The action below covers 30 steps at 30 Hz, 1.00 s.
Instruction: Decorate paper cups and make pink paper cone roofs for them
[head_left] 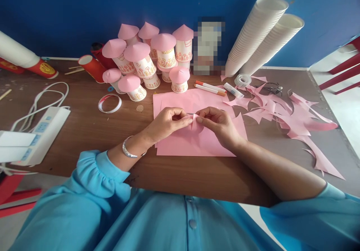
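Note:
My left hand and my right hand meet above the pink paper sheets. Between their thumbs and fingers they pinch a small piece of pink paper, mostly hidden by the fingers and close in colour to the sheets below. Both hands are closed on it, the fingertips nearly touching. Behind them stand several decorated paper cups with pink cone roofs, some stacked on others. Closest to the hands is a single roofed cup. Two markers and a glue stick lie just beyond the sheets.
Pink paper scraps spread across the right side near a small tape roll. Two tall stacks of white cups lean against the blue wall. To the left lie a larger tape roll, a red cup and a power strip with cables.

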Tool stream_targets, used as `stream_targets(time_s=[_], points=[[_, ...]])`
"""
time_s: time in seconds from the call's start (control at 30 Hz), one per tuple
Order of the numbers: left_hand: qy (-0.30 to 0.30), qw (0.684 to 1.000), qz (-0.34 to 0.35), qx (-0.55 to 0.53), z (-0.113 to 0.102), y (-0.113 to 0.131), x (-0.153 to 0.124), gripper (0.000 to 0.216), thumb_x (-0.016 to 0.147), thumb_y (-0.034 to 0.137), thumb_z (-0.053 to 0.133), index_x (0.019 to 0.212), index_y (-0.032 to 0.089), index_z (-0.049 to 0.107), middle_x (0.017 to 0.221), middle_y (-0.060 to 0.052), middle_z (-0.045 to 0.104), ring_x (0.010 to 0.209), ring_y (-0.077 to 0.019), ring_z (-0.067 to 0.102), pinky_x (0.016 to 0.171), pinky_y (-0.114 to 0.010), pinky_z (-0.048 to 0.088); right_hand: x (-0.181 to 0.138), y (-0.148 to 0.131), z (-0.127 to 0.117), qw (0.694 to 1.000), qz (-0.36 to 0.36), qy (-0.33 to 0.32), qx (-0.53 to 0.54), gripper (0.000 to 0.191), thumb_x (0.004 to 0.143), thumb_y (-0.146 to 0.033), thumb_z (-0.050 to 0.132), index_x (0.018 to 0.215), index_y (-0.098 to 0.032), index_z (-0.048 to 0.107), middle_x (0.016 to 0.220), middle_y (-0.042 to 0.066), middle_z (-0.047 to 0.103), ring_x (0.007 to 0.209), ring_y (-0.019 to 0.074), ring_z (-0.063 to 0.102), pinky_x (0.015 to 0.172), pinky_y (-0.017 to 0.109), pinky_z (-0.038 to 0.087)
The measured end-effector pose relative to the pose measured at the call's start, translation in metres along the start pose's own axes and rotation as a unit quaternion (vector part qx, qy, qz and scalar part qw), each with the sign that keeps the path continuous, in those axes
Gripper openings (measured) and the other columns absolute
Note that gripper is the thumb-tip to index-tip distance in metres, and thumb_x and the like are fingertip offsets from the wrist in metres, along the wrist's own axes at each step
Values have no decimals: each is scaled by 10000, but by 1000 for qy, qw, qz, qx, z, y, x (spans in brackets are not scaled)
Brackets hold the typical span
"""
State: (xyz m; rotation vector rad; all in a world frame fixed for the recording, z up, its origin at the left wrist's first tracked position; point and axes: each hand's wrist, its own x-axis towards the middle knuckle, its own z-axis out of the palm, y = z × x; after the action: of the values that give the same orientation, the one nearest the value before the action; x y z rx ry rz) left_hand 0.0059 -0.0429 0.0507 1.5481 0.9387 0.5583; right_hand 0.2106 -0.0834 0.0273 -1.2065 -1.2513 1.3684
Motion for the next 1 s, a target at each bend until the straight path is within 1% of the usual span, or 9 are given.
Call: stream_targets(time_s=[0.1, 0.17, 0.33, 0.5, 0.63, 0.77, 0.83, 0.9, 1.0], points=[[-21, 1000, 9, -10, 0, 0, 0, 345, 883, 471, 706, 721, 171, 647, 720, 6, 562, 720, -135, 462, 688, -292, 352, 0, 1, 1, 999, 31, -3, 24, 427, 744, -535, 871, 749, -199, 608, 688, -26, 579, 657, 127, 487, 620, 296, 357], [-25, 1000, 12, -11, 0, 1, -1, 354, 892, 481, 696, 722, 175, 641, 719, 9, 538, 732, -139, 462, 703, -292, 367, 1, 2, 2, 997, 37, -12, 61, 422, 712, -504, 897, 771, -200, 610, 694, -34, 582, 655, 121, 494, 622, 289, 369], [-14, 1000, -4, -6, 1, 4, -2, 419, 897, 551, 672, 710, 180, 621, 671, 19, 443, 684, -131, 397, 643, -291, 337, 1, 4, 4, 992, 41, -24, 118, 424, 719, -444, 894, 965, -216, 634, 767, -31, 639, 702, 133, 570, 670, 296, 442], [-21, 998, -43, -40, 6, 4, -3, 342, 774, 467, 816, 748, 172, 645, 716, 24, 521, 679, -115, 446, 611, -262, 351, 0, 6, 3, 993, 27, 2, 112, 377, 756, -401, 876, 990, -209, 650, 755, -38, 629, 690, 120, 558, 661, 283, 432], [-23, 997, -49, -59, 6, 2, -3, 274, 784, 396, 800, 741, 170, 651, 727, 25, 553, 697, -115, 483, 635, -254, 386, -1, 7, 2, 992, 31, -3, 119, 348, 754, -385, 877, 985, -203, 691, 781, -23, 662, 717, 127, 579, 687, 287, 446], [-42, 995, -54, -69, 2, 0, -3, 252, 799, 380, 777, 748, 167, 651, 730, 22, 572, 711, -123, 514, 659, -260, 407, 0, 6, 0, 991, 54, -33, 118, 341, 756, -385, 869, 1008, -193, 742, 824, -3, 692, 755, 139, 587, 717, 298, 439], [-43, 996, -55, -61, 0, 0, -4, 249, 799, 379, 773, 740, 169, 654, 711, 23, 563, 697, -126, 512, 655, -266, 408, 0, 5, -1, 992, 63, -52, 100, 319, 758, -404, 865, 964, -186, 756, 816, -3, 683, 748, 137, 563, 713, 299, 421], [-49, 996, -53, -54, -2, -1, -4, 241, 799, 381, 777, 742, 171, 673, 700, 18, 562, 692, -134, 516, 648, -273, 411, 0, 4, -1, 993, 67, -67, 76, 300, 758, -442, 862, 839, -177, 745, 742, -17, 633, 704, 125, 510, 677, 293, 387], [-48, 994, -52, -79, -3, -4, -3, 282, 811, 436, 784, 738, 175, 705, 741, -10, 631, 752, -162, 577, 709, -294, 461, 0, 3, -1, 992, 72, -71, 79, 379, 756, -504, 857, 678, -185, 669, 633, -37, 528, 638, 114, 426, 620, 286, 346]])
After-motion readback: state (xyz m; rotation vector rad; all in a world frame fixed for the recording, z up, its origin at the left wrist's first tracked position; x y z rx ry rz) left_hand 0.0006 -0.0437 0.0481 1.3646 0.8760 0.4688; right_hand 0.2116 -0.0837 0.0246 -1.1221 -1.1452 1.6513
